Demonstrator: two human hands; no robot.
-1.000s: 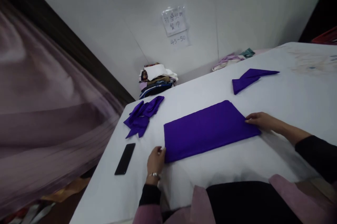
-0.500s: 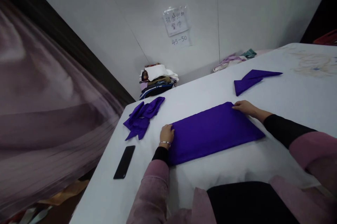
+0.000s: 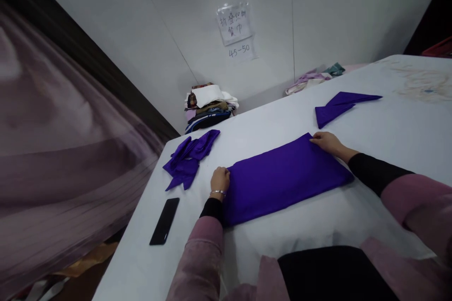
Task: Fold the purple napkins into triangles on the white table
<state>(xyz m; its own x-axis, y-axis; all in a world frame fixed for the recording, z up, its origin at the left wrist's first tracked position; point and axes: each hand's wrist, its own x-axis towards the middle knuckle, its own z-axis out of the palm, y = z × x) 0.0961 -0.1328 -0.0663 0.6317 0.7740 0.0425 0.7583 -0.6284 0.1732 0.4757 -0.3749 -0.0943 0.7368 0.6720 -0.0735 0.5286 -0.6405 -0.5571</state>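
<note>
In front of me a purple cloth napkin (image 3: pixel 282 181), folded into a wide rectangle, lies on the white table (image 3: pixel 268 126). Its far left corner is pinched in my left hand (image 3: pixel 220 180), which wears a bracelet at the wrist. My right hand (image 3: pixel 326 143) grips the far right corner between thumb and fingers. The far edge runs straight between both hands, and the near edge rests on the table. Beyond my right hand lies a purple cloth folded to a point (image 3: pixel 335 109). A crumpled purple cloth (image 3: pixel 190 159) sits left of my left hand.
A black phone (image 3: pixel 165 221) lies near the table's left edge. Folded clothes are stacked (image 3: pixel 211 108) against the wall, and more cloth (image 3: pixel 310 79) lies farther right. A handwritten sign (image 3: pixel 235 23) hangs on the wall. A mauve curtain (image 3: pixel 70 150) drapes along the left.
Both hands keep hold of the napkin's far corners. The napkin has shifted slightly, and its surface and far edge look a little looser. The view has moved a little.
</note>
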